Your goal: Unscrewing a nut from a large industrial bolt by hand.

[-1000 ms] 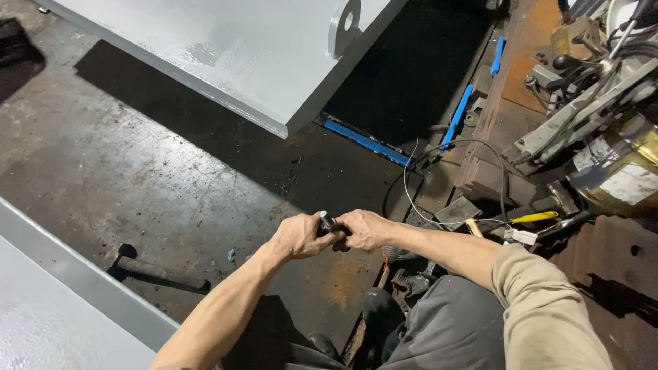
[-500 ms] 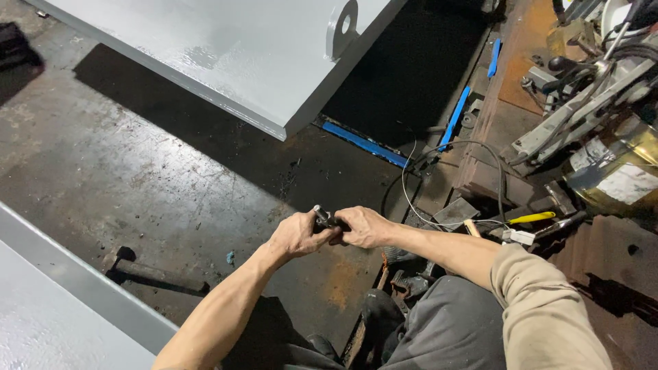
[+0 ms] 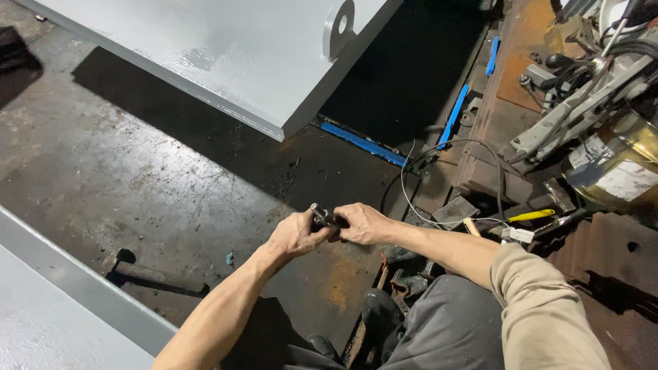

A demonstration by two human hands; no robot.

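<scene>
A small dark metal part (image 3: 321, 216) is gripped between both hands above the stained workshop floor (image 3: 137, 185), in front of the nearer corner of the large grey-painted steel plate (image 3: 226, 55). The left hand (image 3: 296, 234) is closed around the part from below and behind, with the thumb laid along it, while the right hand (image 3: 363, 223) is closed on its other end, so that the two hands are touching each other; only a short bright tip of the part is seen sticking out above the left thumb, and what kind of part it is cannot be told. The left forearm is bare, and the right arm is covered from the elbow by a beige sleeve (image 3: 541, 308). Beyond the plate's corner, blue bars (image 3: 363, 142) are laid on the floor beside the plate's shadowed edge. To the right of that corner, well apart from it, a thin grey cable (image 3: 418, 205) is looped over the floor near a yellow-handled tool (image 3: 531, 215). A second grey painted panel (image 3: 55, 301) is seen on the near side of the floor, opposite the plate.
</scene>
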